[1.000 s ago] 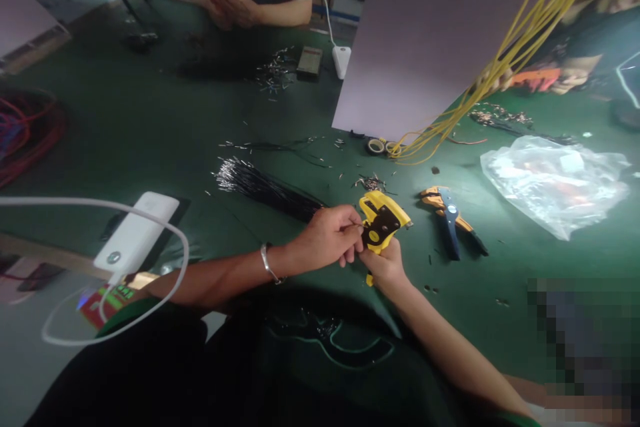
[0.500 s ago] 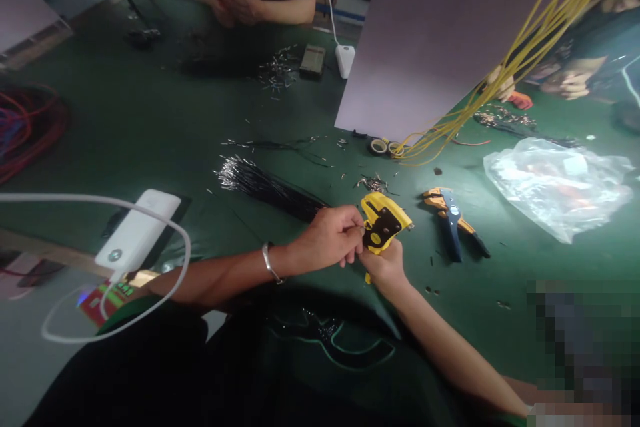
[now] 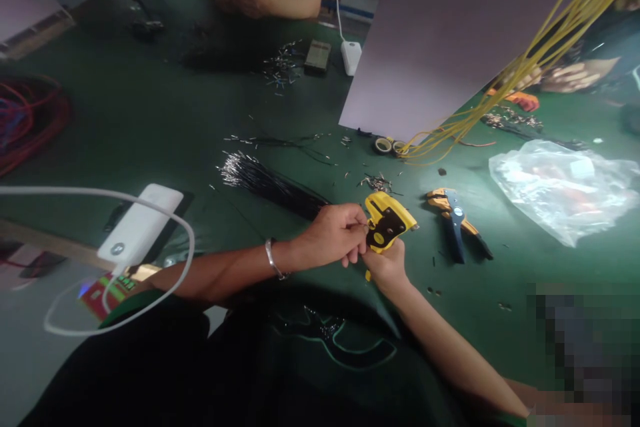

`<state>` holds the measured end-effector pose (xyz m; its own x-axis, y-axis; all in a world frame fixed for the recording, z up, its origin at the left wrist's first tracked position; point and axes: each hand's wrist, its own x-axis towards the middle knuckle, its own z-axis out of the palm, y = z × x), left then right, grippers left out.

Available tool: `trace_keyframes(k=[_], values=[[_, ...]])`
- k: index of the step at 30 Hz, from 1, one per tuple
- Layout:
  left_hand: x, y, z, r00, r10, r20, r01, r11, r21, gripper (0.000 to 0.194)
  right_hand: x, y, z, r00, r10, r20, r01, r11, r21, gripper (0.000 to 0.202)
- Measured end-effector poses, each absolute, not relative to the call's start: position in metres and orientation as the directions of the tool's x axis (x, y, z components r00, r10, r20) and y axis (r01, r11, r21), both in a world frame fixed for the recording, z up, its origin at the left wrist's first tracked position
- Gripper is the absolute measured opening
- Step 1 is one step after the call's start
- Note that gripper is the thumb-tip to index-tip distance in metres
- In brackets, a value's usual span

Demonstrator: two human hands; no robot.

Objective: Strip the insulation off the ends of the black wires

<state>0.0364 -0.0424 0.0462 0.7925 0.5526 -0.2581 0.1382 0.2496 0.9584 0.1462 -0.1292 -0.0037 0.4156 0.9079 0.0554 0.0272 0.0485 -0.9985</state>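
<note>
My right hand (image 3: 387, 263) is wrapped round the handles of a yellow and black wire stripper (image 3: 390, 221), its jaws pointing up and left. Just left of the tool, my left hand (image 3: 337, 233) pinches a thin black wire, and the wire's end is at the stripper's jaws. How far it reaches inside is hidden. Behind my left hand lies a bundle of black wires (image 3: 280, 190) with bright tips at its far left end. A small heap of cut wire bits (image 3: 377, 182) sits just beyond the stripper.
A blue and orange wire stripper (image 3: 455, 217) lies to the right, near a clear plastic bag (image 3: 565, 180). Yellow wires (image 3: 505, 100) hang beside a grey panel (image 3: 430, 33). At left is a white power bank (image 3: 143, 223) with its cable. Co-workers' hands (image 3: 250, 0) are across the table.
The whole view has shifted slightly, so things sit a little further right. Both hands keep their hold on the wire and the wire stripper.
</note>
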Motion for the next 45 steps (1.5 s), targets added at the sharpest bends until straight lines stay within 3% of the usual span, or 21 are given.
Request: trace_keyframes(k=[11,20,45], values=[[0.034,-0.040,0.038,0.816,0.532,-0.225,0.136,0.202,0.970,0.005,0.144,-0.129,-0.015,0.520,0.854,0.027,0.055,-0.002,-0.999,0.014],[0.033,-0.038,0.036,0.820,0.530,-0.217,0.123,0.207,0.971,0.005,0.140,-0.127,-0.011,0.493,0.868,0.060,0.083,0.022,-0.996,0.021],[0.036,-0.032,0.049,0.812,0.495,-0.310,0.131,0.363,0.922,0.011,0.142,-0.123,-0.037,0.562,0.819,0.116,0.143,0.043,-0.989,0.030]])
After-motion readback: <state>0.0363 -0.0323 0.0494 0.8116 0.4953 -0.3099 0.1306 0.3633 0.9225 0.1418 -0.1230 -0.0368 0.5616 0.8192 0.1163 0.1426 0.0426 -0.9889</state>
